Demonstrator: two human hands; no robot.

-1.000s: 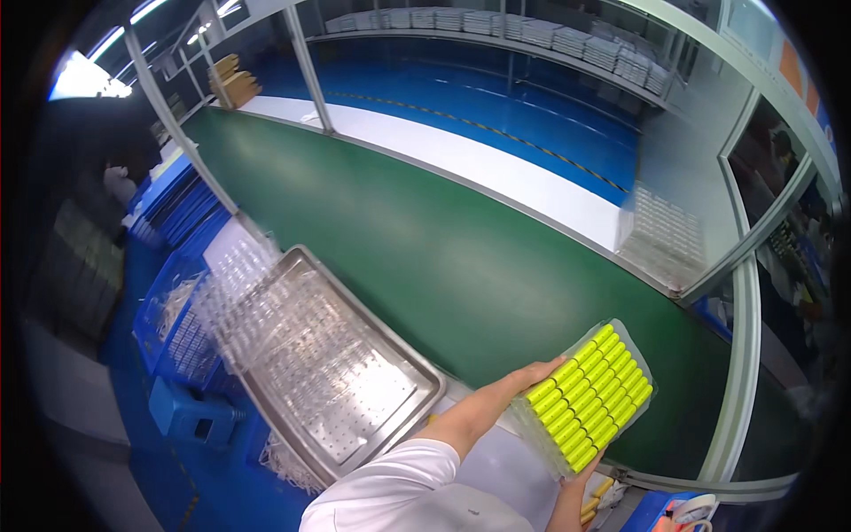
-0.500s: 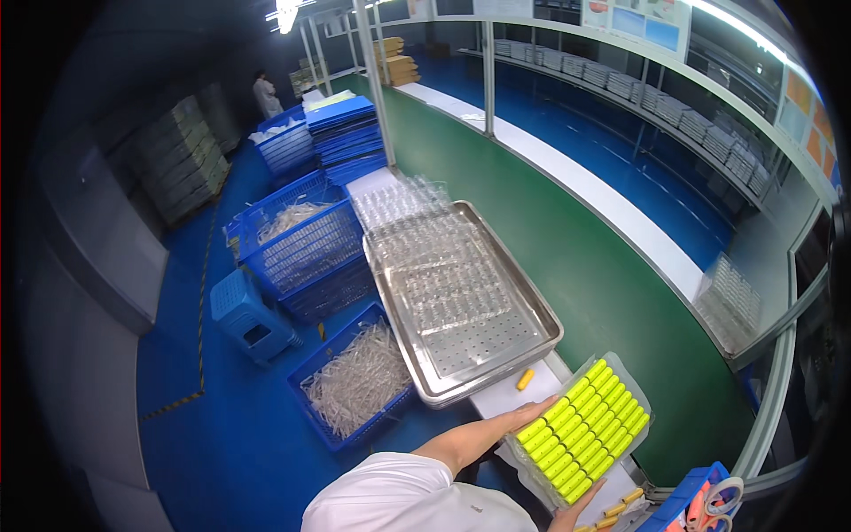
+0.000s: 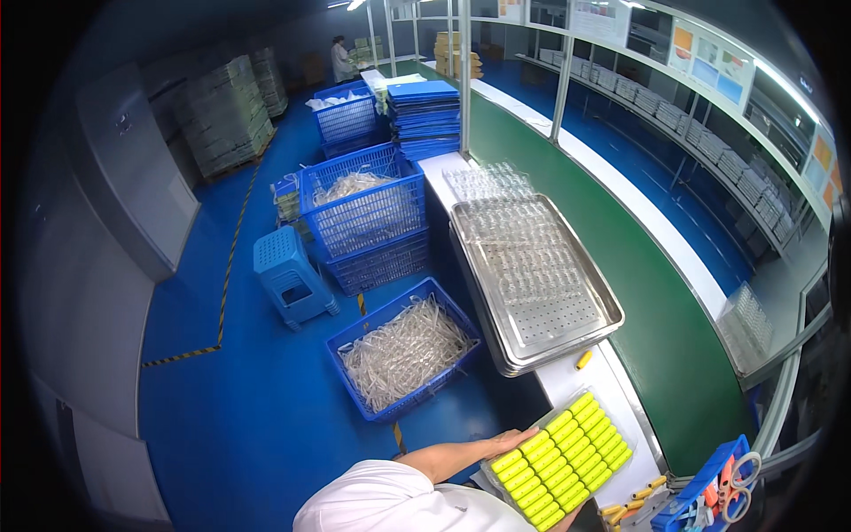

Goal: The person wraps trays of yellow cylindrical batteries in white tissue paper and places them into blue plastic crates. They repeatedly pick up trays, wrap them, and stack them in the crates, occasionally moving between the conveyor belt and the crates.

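A clear plastic tray [image 3: 626, 462] packed with rows of bright yellow-green cylinders [image 3: 560, 457] is held up over the near end of the white worktop [image 3: 560, 379]. My left hand [image 3: 512, 442] grips its left edge, the fingers along the rim. At the near right edge my right hand [image 3: 569, 518] holds the tray from below; the tray hides most of its fingers. A single yellow-orange cylinder [image 3: 584, 360] lies on the worktop beyond the tray. More yellow-orange cylinders [image 3: 633, 505] lie to the right of my right hand.
Stacked metal trays [image 3: 612, 330] hold clear plastic trays [image 3: 532, 257]. A green conveyor belt [image 3: 665, 355] runs alongside. A blue bin [image 3: 700, 496] with scissors [image 3: 743, 483] stands near right. Blue baskets [image 3: 417, 399], [image 3: 363, 208] and a blue stool [image 3: 288, 275] are at left.
The view has turned left, so the surroundings sit further right in the picture. The tray of yellow-green cylinders stays in both my hands and now appears lower and slightly further left.
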